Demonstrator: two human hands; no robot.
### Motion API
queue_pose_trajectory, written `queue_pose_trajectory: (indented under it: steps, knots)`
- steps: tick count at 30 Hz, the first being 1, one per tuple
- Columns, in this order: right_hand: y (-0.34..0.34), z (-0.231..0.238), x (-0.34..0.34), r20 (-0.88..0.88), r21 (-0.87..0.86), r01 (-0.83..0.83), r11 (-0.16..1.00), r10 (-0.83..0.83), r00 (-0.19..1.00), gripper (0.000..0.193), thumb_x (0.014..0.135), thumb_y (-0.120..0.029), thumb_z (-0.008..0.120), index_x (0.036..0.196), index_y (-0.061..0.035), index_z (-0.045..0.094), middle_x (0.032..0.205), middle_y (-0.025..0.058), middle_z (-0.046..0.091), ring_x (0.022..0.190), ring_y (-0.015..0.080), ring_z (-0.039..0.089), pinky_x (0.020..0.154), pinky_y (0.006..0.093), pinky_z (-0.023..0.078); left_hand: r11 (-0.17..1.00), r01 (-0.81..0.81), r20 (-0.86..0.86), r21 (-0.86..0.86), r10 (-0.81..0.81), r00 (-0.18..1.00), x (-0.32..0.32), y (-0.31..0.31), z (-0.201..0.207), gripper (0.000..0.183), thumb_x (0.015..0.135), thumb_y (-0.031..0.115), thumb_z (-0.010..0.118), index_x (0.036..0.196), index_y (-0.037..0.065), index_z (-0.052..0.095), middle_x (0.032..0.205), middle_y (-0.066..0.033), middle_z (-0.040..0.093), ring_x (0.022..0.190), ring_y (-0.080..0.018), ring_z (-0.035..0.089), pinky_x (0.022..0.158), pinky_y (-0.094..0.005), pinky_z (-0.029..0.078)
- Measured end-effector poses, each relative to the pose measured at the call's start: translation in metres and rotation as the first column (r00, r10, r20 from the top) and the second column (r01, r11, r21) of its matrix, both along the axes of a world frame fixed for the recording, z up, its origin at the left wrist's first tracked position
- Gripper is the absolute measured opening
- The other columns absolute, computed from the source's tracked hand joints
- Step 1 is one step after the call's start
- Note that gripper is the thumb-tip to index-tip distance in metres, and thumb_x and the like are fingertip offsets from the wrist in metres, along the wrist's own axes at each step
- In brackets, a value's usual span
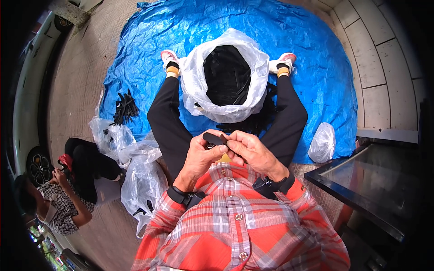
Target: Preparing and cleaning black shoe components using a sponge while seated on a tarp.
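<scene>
My left hand point(202, 156) and my right hand point(253, 151) meet in front of my lap, both closed on one small black strip-like piece point(214, 138). Its rounded end shows above my left fingers, and the fingers of both hands cover the rest. I cannot make out what kind of part it is. Between my feet stands a wide-open clear plastic bag point(192, 92), filled with dark strips point(227, 74) of similar look. More loose black strips point(253, 122) lie on the ground between the bag and my hands.
A blue tarp point(312, 58) spreads under my legs. On its left lies a small pile of black strips point(125, 108), near crumpled plastic bags point(142, 180). A tied bag point(323, 143) and a dark-topped table point(361, 180) are at right. Another person point(68, 203) sits at left beside a car point(29, 104).
</scene>
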State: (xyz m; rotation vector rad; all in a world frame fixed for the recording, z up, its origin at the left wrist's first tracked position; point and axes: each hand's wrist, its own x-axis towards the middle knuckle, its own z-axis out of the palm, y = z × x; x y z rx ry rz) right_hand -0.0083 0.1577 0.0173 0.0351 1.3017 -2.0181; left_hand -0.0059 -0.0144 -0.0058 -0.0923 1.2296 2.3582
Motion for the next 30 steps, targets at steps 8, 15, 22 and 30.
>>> queue_pose_trajectory:
  steps: [8,15,22,30]
  knots:
    - [-0.010,0.009,0.002,-0.171,0.101,0.145,0.984,-0.126,0.977,0.019,0.091,-0.019,0.050,0.098,-0.0024,0.054,0.069,-0.0012,0.049,0.061,0.0027,0.047,0.051,0.0162,0.038,0.996,0.034,0.053,-0.087,-0.030,0.998,-0.004,-0.004,0.004,0.022,0.073,0.010,0.072,0.090,0.001,0.061,0.065,0.0019,0.056,0.051,-0.0025,0.043,0.045,-0.0165,0.032]
    - [-0.004,0.001,0.001,0.342,-0.209,0.302,0.930,-0.220,0.914,0.012,0.084,-0.013,0.060,0.084,-0.0014,0.058,0.072,0.0046,0.058,0.059,0.0108,0.053,0.053,0.0204,0.042,0.998,-0.051,0.027,0.043,0.050,0.998,0.005,0.003,0.001,0.022,0.073,0.004,0.070,0.092,-0.002,0.059,0.073,-0.0068,0.063,0.057,-0.0071,0.053,0.050,-0.0186,0.041]
    - [0.001,-0.004,0.001,0.316,-0.178,0.288,0.941,-0.223,0.922,0.009,0.074,-0.004,0.064,0.076,-0.0006,0.055,0.073,0.0071,0.058,0.057,0.0110,0.052,0.053,0.0212,0.042,0.996,-0.012,-0.023,0.085,0.014,1.000,0.006,0.007,0.002,0.024,0.073,0.000,0.069,0.093,-0.004,0.057,0.082,-0.0125,0.064,0.073,-0.0180,0.063,0.071,-0.0284,0.052]
    - [0.005,0.005,0.000,0.224,-0.076,0.199,0.977,-0.177,0.958,0.013,0.071,-0.002,0.065,0.075,-0.0004,0.053,0.075,0.0073,0.058,0.056,0.0091,0.052,0.050,0.0189,0.040,0.994,0.012,-0.120,-0.111,-0.025,0.992,0.004,-0.001,-0.001,0.028,0.064,0.009,0.078,0.085,-0.001,0.062,0.078,-0.0054,0.060,0.068,-0.0115,0.056,0.063,-0.0232,0.044]
